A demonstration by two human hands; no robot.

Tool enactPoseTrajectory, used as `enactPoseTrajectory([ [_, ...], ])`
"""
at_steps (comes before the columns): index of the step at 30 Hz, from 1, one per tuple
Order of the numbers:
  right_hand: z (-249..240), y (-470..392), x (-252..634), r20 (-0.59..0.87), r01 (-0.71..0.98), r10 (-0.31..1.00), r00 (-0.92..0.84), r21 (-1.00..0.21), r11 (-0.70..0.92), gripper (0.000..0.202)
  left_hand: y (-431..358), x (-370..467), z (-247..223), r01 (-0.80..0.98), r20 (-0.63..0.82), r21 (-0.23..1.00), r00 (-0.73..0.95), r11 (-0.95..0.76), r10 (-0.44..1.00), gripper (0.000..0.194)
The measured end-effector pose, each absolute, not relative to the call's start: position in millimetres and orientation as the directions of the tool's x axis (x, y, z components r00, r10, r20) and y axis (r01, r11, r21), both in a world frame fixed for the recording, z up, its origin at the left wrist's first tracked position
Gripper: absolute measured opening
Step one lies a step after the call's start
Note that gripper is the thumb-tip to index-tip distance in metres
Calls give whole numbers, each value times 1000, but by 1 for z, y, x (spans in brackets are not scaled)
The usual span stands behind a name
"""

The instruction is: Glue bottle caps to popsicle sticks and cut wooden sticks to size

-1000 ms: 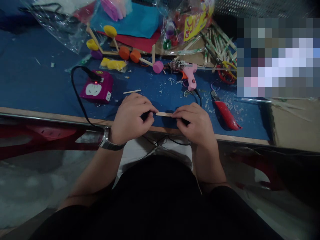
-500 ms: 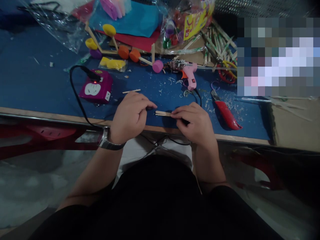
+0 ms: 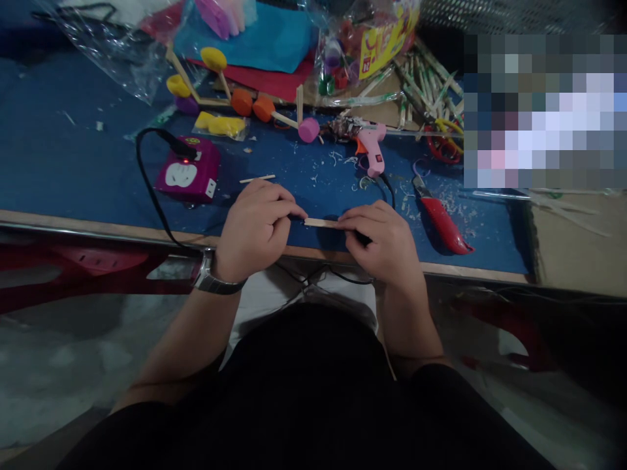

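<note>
Thin wooden sticks (image 3: 321, 223) lie side by side near the front edge of the blue table, between my two hands. My right hand (image 3: 382, 238) pinches their right end between thumb and fingers. At their left end, the fingertips of my left hand (image 3: 259, 225) touch the tip, its thumb and fingers curled together. A watch is on my left wrist. Just behind my left hand lies another thin stick (image 3: 257, 179). A pink glue gun (image 3: 375, 151) rests beyond my right hand, and a red-handled cutter (image 3: 445, 224) lies to the right of it.
A purple power box (image 3: 189, 171) with a black cable stands at the left. Behind are wooden sticks with coloured foam pieces (image 3: 241, 102), a yellow packet (image 3: 220, 125), a blue sheet (image 3: 274, 36), plastic bags and scissors (image 3: 443, 145). Cardboard (image 3: 578, 241) is at the right.
The left fingertips have come down onto the left end of the sticks. The gap that showed between the sticks there has closed. My right hand has barely moved.
</note>
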State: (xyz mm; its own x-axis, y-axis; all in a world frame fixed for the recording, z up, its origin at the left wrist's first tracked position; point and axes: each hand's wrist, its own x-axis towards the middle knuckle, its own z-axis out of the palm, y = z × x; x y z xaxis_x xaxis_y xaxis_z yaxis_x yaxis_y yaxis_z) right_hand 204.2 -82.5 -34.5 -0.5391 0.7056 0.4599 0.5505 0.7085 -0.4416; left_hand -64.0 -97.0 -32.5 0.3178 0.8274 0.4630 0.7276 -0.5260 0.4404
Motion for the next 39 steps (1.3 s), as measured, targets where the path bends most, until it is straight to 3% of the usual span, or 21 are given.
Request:
enactPoseTrajectory([
  [9,-35,-82,205,478,551,701,-529,-435,712,18,-97,-63,-31,732,454,446,311,-515,835,40],
  [15,-37,-80,204,474,574,689,-549,-385,722,20,-98,-63,-30,714,461,467,306,-521,833,40],
  [39,-38,-79,202,508,547,658,-555,-373,749,20,-97,-61,-31,724,496,427,313,-542,810,33],
])
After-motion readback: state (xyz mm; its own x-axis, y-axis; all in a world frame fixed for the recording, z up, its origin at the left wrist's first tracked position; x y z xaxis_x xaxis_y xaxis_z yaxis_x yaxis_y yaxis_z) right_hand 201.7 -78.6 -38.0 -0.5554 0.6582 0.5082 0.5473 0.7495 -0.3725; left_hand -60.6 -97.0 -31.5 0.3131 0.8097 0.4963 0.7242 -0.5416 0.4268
